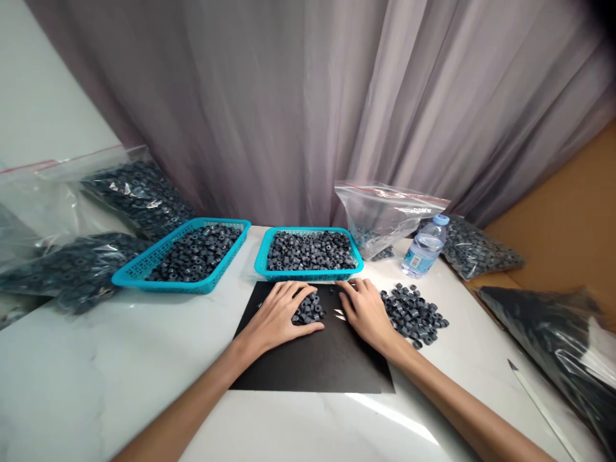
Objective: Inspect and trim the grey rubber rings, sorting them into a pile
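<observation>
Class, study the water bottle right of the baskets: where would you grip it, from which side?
Probably around the labelled middle of the water bottle, from the near side with the right hand: it stands on its base, its round body suits wrapping fingers, and a clear bag and a filled bag crowd its far sides.

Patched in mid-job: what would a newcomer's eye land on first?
The left hand and right hand lie on a black mat at mid-table, flanking a small heap of dark rings. Behind the mat stand two teal baskets full of rings, and a loose pile lies beside the right hand.
</observation>
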Demonstrator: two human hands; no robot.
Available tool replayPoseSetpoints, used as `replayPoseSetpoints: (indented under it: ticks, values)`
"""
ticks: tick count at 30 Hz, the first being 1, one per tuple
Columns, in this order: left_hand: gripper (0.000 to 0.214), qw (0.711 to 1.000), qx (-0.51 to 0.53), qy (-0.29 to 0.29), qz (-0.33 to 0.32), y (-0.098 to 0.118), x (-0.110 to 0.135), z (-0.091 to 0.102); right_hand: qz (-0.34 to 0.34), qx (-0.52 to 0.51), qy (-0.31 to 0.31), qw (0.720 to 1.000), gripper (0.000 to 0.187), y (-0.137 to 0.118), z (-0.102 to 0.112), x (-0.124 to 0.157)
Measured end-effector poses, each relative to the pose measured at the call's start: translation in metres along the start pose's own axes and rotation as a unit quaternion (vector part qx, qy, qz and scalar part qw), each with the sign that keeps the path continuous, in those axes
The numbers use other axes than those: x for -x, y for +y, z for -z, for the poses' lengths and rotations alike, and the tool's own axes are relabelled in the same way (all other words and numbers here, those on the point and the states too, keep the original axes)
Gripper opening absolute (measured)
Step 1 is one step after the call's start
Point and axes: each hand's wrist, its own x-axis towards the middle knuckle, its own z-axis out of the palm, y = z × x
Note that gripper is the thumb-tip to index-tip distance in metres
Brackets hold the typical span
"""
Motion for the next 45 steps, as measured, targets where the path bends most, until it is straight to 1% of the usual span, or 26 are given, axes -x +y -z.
replayPoseSetpoints:
  ticks: [3, 6, 10, 12, 16, 18, 21, 24, 29, 31, 33, 35, 37, 38, 40, 42, 45]
  values:
    - [0.056, 1.0, -0.002, 0.015, 0.007, 0.0, 0.0, -0.003, 0.015, 0.01, -0.004, 1.0, 0.026, 0.003, -0.005, -0.002]
    - [0.054, 1.0, -0.005, 0.021, 0.014, 0.0, -0.001, -0.004, 0.022, -0.001, -0.01, 1.0, 0.023, 0.0, -0.004, -0.003]
    - [0.063, 0.999, -0.022, 0.024, 0.03, 0.003, 0.002, -0.003, 0.034, -0.046, -0.031, 0.998, 0.018, -0.011, 0.001, -0.001]
    - [0.07, 0.997, -0.046, 0.028, 0.061, 0.007, 0.006, -0.003, 0.045, -0.076, -0.043, 0.995, 0.019, -0.017, 0.003, 0.001]
    - [0.085, 0.979, -0.081, 0.06, 0.176, 0.011, 0.016, -0.013, 0.069, -0.13, -0.06, 0.987, 0.025, -0.026, 0.003, 0.003]
    - [0.087, 0.976, -0.068, 0.074, 0.194, 0.01, 0.019, -0.019, 0.077, -0.152, -0.069, 0.983, 0.029, -0.029, 0.005, 0.004]
    - [0.081, 0.98, -0.006, 0.083, 0.179, 0.006, 0.019, -0.024, 0.083, -0.174, -0.081, 0.978, 0.034, -0.032, 0.008, 0.004]
    - [0.073, 0.984, 0.05, 0.065, 0.157, 0.003, 0.016, -0.024, 0.079, -0.184, -0.081, 0.976, 0.032, -0.031, 0.008, 0.004]
    - [0.059, 0.992, 0.072, 0.032, 0.101, 0.004, 0.011, -0.015, 0.056, -0.168, -0.042, 0.983, 0.024, -0.025, 0.013, -0.002]
    - [0.061, 0.994, 0.061, 0.035, 0.087, 0.008, 0.01, -0.011, 0.046, -0.149, -0.023, 0.988, 0.021, -0.019, 0.019, -0.011]
    - [0.068, 0.994, 0.016, 0.053, 0.093, 0.014, 0.011, -0.008, 0.029, -0.118, -0.007, 0.993, 0.018, -0.012, 0.024, -0.027]
    - [0.076, 0.987, -0.053, 0.077, 0.128, 0.022, 0.014, -0.007, -0.005, -0.077, -0.001, 0.997, 0.019, -0.004, 0.027, -0.047]
    - [0.084, 0.972, -0.11, 0.089, 0.185, 0.029, 0.018, -0.011, -0.044, -0.03, -0.016, 0.998, 0.02, 0.001, 0.023, -0.069]
    - [0.087, 0.965, -0.125, 0.089, 0.211, 0.031, 0.021, -0.014, -0.065, -0.006, -0.031, 0.997, 0.022, 0.002, 0.019, -0.08]
    - [0.095, 0.957, -0.133, 0.087, 0.243, 0.033, 0.026, -0.024, -0.106, 0.034, -0.077, 0.991, 0.034, 0.001, 0.007, -0.099]
    - [0.098, 0.958, -0.129, 0.086, 0.243, 0.031, 0.03, -0.036, -0.149, 0.065, -0.126, 0.979, 0.038, -0.005, -0.006, -0.115]
    - [0.091, 0.966, -0.094, 0.072, 0.231, 0.027, 0.031, -0.048, -0.205, 0.097, -0.192, 0.955, 0.035, -0.014, -0.019, -0.131]
